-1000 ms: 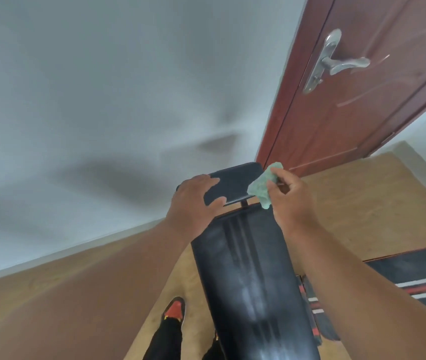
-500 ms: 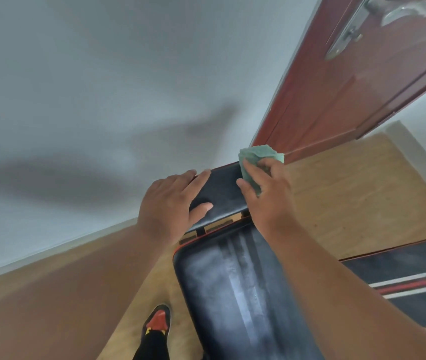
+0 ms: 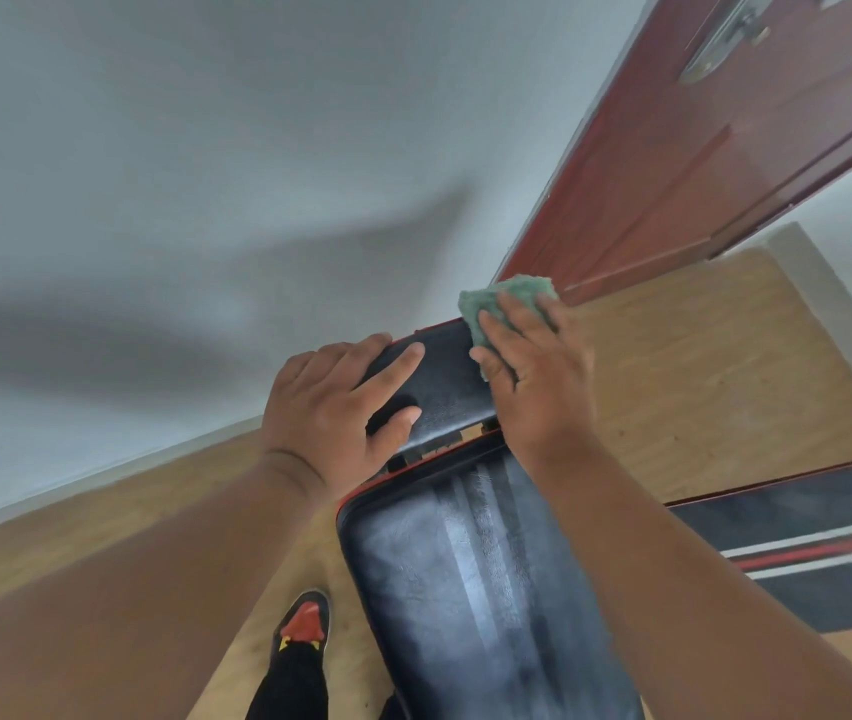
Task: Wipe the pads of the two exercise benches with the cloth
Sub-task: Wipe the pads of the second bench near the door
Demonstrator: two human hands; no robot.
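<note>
We see our right hand (image 3: 533,366) lying flat on a green cloth (image 3: 504,304), fingers straight and close together, pressing it onto the far right corner of the small black pad (image 3: 442,387) at the bench's far end. Part of the cloth bunches out past the fingertips, over the pad's edge. Our left hand (image 3: 330,407) rests on the left side of the same pad, fingers spread & fairly straight w/ the thumb on the top surface, nothing gripped. Just nearer to us, across a narrow gap, is the long black pad (image 3: 465,589) w/ a pale centre stripe and red piping. A second bench's pad (image 3: 818,543) (black w/ white and red stripes) lies to the right, well apart from both hands. Beyond: a red-brown door (image 3: 699,163), white wall (image 3: 206,148), wood floor (image 3: 699,366). One black shoe w/ red-orange toe (image 3: 302,623) stands left of the bench.
</note>
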